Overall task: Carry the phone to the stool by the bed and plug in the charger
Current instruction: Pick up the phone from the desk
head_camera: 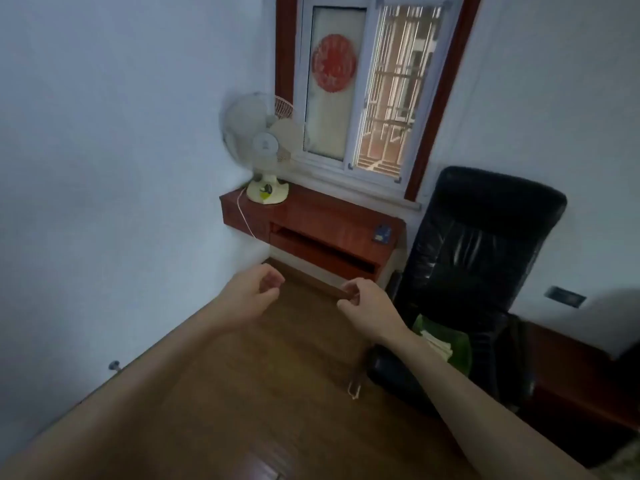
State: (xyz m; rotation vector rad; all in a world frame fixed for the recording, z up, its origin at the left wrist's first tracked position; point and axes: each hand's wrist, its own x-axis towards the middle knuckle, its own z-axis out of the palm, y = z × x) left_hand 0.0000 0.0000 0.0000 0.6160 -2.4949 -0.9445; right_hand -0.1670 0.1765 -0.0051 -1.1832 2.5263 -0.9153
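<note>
Both my arms reach forward over the wooden floor. My left hand (254, 294) is half curled, thumb and fingers a little apart, and holds nothing. My right hand (367, 308) is curled into a loose fist with nothing visible in it. No phone, charger, stool or cable shows clearly. A small dark blue object (382, 233) lies on the right end of the red-brown wall shelf (322, 216); I cannot tell what it is. A wall socket plate (565, 297) sits low on the right wall.
A white table fan (265, 150) stands on the shelf's left end under the window (367, 91). A black office chair (474, 265) stands to the right with green items on its seat. A dark wooden cabinet (568, 368) is further right.
</note>
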